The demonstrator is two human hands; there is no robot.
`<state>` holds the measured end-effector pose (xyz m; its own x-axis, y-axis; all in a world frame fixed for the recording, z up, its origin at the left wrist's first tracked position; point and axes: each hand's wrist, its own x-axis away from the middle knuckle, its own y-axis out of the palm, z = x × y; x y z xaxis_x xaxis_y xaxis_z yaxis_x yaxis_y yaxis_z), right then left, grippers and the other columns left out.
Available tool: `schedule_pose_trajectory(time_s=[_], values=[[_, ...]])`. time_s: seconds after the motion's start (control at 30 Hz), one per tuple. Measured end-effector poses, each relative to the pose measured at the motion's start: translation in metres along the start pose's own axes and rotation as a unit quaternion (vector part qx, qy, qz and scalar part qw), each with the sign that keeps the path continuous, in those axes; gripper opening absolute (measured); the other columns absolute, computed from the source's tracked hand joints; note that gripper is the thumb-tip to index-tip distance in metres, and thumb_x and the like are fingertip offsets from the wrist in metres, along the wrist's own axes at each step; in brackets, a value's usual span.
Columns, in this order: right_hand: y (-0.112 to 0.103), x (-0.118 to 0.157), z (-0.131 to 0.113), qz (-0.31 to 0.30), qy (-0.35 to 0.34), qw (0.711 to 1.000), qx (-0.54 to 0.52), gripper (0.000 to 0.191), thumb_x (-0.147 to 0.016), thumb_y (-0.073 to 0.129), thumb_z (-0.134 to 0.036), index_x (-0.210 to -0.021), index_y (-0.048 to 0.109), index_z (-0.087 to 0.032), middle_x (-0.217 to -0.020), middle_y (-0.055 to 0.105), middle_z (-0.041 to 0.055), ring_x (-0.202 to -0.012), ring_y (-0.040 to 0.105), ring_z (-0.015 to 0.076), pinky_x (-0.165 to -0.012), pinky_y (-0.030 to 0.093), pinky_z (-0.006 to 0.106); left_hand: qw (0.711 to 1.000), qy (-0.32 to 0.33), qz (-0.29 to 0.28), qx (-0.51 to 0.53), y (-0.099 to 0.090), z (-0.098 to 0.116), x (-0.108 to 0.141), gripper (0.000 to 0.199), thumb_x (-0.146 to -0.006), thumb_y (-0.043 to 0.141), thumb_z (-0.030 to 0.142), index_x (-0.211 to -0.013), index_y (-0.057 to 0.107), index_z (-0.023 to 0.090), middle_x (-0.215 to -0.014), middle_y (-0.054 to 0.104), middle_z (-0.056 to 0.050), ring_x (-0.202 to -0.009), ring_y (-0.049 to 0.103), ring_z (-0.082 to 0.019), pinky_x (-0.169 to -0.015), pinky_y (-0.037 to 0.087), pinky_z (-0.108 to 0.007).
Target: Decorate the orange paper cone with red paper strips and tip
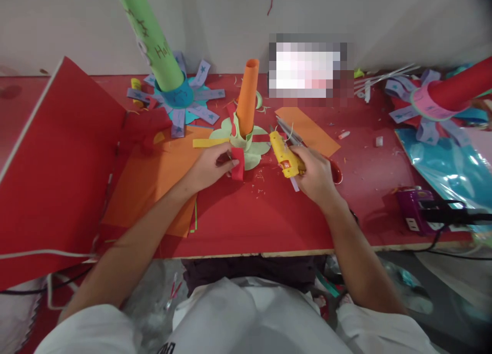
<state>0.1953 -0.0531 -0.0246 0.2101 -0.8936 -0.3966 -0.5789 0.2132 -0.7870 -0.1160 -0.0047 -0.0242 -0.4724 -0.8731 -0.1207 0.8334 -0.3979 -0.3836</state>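
The orange tube [247,95] stands on the pale green paper flower [252,160] on the red surface [265,226]; in front of the tube, the left hand [211,165] has its grip clamped on the red strip [239,165]; right of the tube, the right hand [315,177] has its grip clamped around the yellow glue gun [283,151], nozzle facing away from the person; beside the tube's foot, to the left, lies the yellow strip [205,143]; farther left, the orange sheets [142,190].
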Motion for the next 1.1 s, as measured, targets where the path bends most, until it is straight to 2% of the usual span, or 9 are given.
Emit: schedule_pose_trajectory(time_s=[0.13, 0.33, 0.5, 0.77, 0.93, 1.1], values=[[0.004, 0.0, 0.0, -0.013, -0.016, 0.999, 0.032, 0.031, -0.098, 0.067, -0.036, -0.127, 0.067, -0.024, -0.118, 0.079, 0.0122, -0.107, 0.074, 0.034, -0.092, 0.056, 0.045, 0.998, 0.007, 0.012, -0.069, 0.003, 0.001, 0.0, 0.02, -0.096, 0.068, 0.034, -0.085, 0.058, 0.02, -0.078, 0.062, 0.0, -0.069, 0.061, -0.014, -0.064, 0.049, -0.027], [0.003, 0.002, -0.003, -0.058, -0.032, 0.996, 0.06, 0.036, -0.096, 0.067, -0.026, -0.131, 0.064, -0.024, -0.122, 0.078, 0.0121, -0.112, 0.072, 0.0358, -0.098, 0.052, 0.049, 0.989, 0.04, 0.069, -0.125, 0.005, 0.005, 0.0, 0.025, -0.096, 0.068, 0.031, -0.079, 0.054, 0.02, -0.079, 0.059, 0.001, -0.072, 0.055, -0.014, -0.066, 0.043, -0.027], [0.0, 0.002, 0.001, -0.054, -0.036, 0.995, 0.076, 0.037, -0.096, 0.066, -0.026, -0.132, 0.064, -0.023, -0.123, 0.078, 0.0132, -0.112, 0.071, 0.0368, -0.099, 0.051, 0.05, 0.988, 0.037, 0.071, -0.134, 0.007, 0.007, 0.001, 0.026, -0.096, 0.069, 0.029, -0.077, 0.054, 0.02, -0.075, 0.057, 0.002, -0.068, 0.052, -0.013, -0.064, 0.04, -0.027], [-0.008, 0.001, 0.001, -0.055, -0.013, 0.993, 0.104, 0.053, -0.089, 0.059, -0.015, -0.141, 0.06, -0.024, -0.123, 0.075, 0.0138, -0.115, 0.067, 0.0388, -0.1, 0.048, 0.056, 0.983, 0.049, 0.073, -0.161, 0.007, 0.01, 0.001, 0.024, -0.097, 0.067, 0.022, -0.078, 0.052, 0.02, -0.077, 0.06, 0.0, -0.07, 0.054, -0.014, -0.067, 0.042, -0.028], [-0.005, 0.001, -0.003, -0.056, -0.009, 0.992, 0.115, 0.059, -0.087, 0.059, -0.013, -0.145, 0.058, -0.025, -0.122, 0.073, 0.0139, -0.115, 0.065, 0.0399, -0.101, 0.048, 0.059, 0.984, 0.048, 0.072, -0.157, 0.009, 0.008, 0.002, 0.024, -0.095, 0.068, 0.019, -0.078, 0.051, 0.02, -0.078, 0.06, 0.0, -0.07, 0.054, -0.014, -0.066, 0.042, -0.028], [-0.008, 0.0, -0.007, -0.08, 0.004, 0.989, 0.122, 0.076, -0.088, 0.063, -0.018, -0.161, 0.045, -0.024, -0.133, 0.066, 0.0177, -0.123, 0.061, 0.0435, -0.104, 0.049, 0.064, 0.983, 0.055, 0.08, -0.157, 0.013, 0.007, 0.002, 0.017, -0.096, 0.067, 0.018, -0.083, 0.058, 0.02, -0.08, 0.056, 0.0, -0.073, 0.053, -0.015, -0.069, 0.041, -0.029]])
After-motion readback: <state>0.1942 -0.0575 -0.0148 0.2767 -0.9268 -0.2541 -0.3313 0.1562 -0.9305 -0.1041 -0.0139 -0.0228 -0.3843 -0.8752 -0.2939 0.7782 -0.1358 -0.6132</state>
